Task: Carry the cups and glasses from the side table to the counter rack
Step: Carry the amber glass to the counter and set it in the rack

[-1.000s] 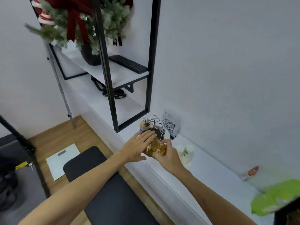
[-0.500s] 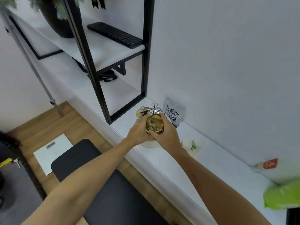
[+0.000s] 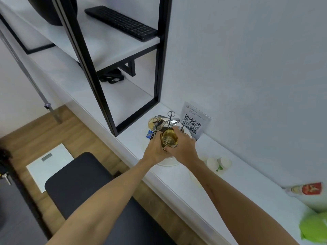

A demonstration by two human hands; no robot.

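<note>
An amber glass (image 3: 169, 138) is held bottom-up between both hands, directly over the wire cup rack (image 3: 169, 119) on the white counter (image 3: 238, 190). My left hand (image 3: 155, 149) grips its left side and my right hand (image 3: 184, 145) wraps its right side. A second amber glass (image 3: 152, 123) sits upside down on a rack peg at the far left. The rack stands on a round white tray (image 3: 169, 162), mostly hidden under my hands.
A QR-code card (image 3: 194, 122) leans on the wall behind the rack. Small white bottles (image 3: 218, 162) stand to the right, a red-labelled bottle (image 3: 306, 189) and a green bag (image 3: 315, 227) farther right. A black-framed shelf (image 3: 157, 55) with a keyboard (image 3: 122, 23) rises on the left. A black seat (image 3: 85, 191) lies below.
Both hands have carried the glass forward over the rack and turned it bottom-up. My view has tilted down and closer to the counter.
</note>
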